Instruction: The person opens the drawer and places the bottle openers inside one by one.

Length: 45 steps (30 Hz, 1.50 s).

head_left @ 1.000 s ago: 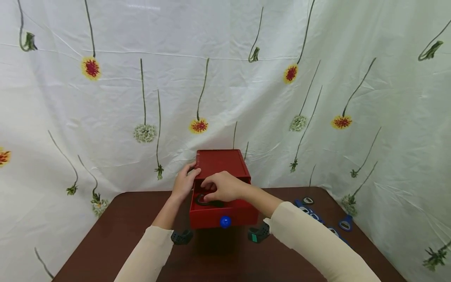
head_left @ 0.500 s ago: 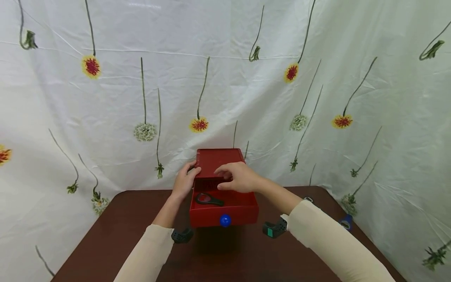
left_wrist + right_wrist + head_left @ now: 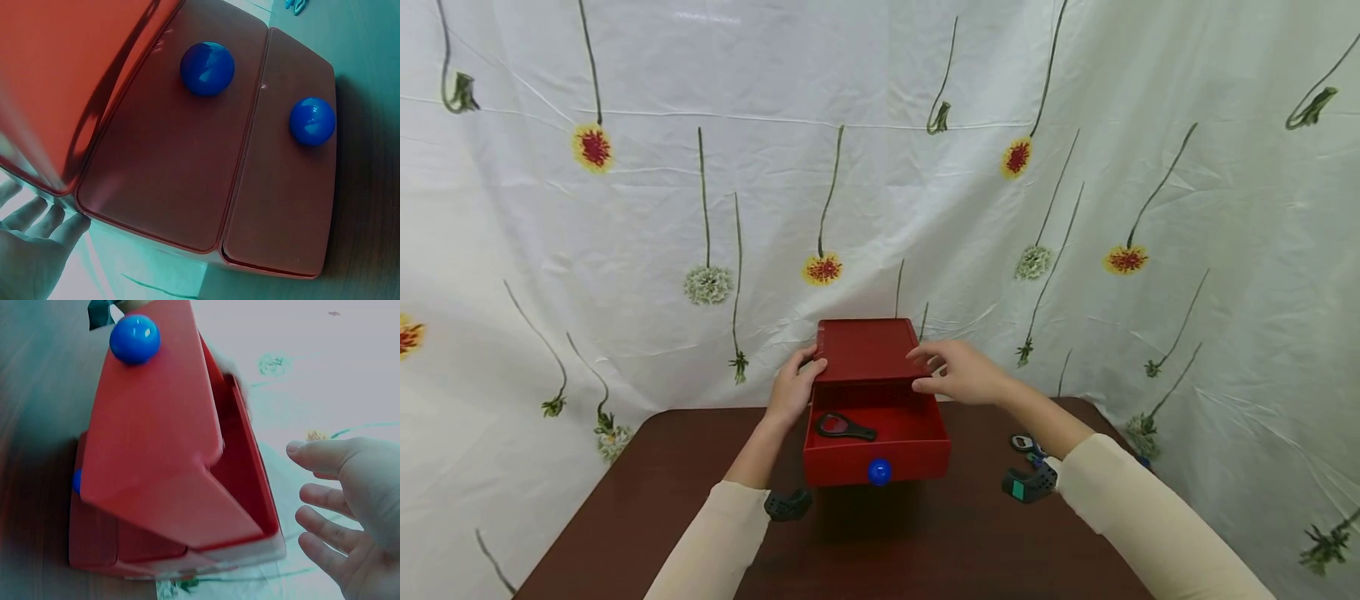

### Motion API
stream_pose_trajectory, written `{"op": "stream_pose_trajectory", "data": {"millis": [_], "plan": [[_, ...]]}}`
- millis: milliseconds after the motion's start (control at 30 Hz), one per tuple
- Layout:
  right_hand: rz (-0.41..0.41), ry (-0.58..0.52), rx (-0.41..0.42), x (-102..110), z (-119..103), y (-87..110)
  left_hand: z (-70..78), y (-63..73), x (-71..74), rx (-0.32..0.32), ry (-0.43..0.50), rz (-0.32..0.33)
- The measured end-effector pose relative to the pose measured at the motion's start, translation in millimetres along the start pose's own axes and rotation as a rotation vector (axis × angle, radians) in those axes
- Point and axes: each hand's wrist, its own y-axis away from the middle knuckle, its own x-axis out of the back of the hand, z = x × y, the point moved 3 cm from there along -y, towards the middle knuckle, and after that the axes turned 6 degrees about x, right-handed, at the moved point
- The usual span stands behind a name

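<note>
A red drawer box (image 3: 867,348) stands on the table with its top drawer (image 3: 842,464) pulled out. Inside this drawer, toward the left, lies what looks like a black bottle opener (image 3: 856,432) with a rounded looped head. My left hand (image 3: 790,390) rests against the box's upper left edge, fingers extended along its side in the left wrist view. By the box's upper right edge is my right hand (image 3: 968,373), its fingers loosely bent and holding nothing. Two lower drawers with blue knobs (image 3: 207,69) are closed.
Several bottle openers (image 3: 1022,443) lie on the brown table (image 3: 715,467) to the right, partly hidden by my right forearm. A flower-printed white cloth (image 3: 880,200) hangs behind the table. The pulled-out drawer juts toward me with a blue knob (image 3: 879,472).
My right hand has let go of the black bottle opener, risen out of the drawer and moved right. The opener stays inside. My left hand has not moved.
</note>
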Motion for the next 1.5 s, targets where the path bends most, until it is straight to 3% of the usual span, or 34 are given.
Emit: {"op": "stream_pose_trajectory", "data": {"millis": [533,833,1200,1500], "plan": [[0.109,0.055,-0.083,30.9,50.0,40.1,-3.0,-0.1,-1.2,0.015,0.015,-0.008],[0.121,-0.008,-0.189,35.7,86.6,69.8,-3.2,-0.2,-0.3,0.023,0.017,-0.007],[0.147,-0.010,-0.206,23.1,124.1,103.4,-1.9,0.3,-0.7,0.006,-0.003,0.012],[0.168,-0.030,-0.320,3.1,144.8,128.5,-2.7,-0.3,-1.0,0.004,0.030,0.005]]}}
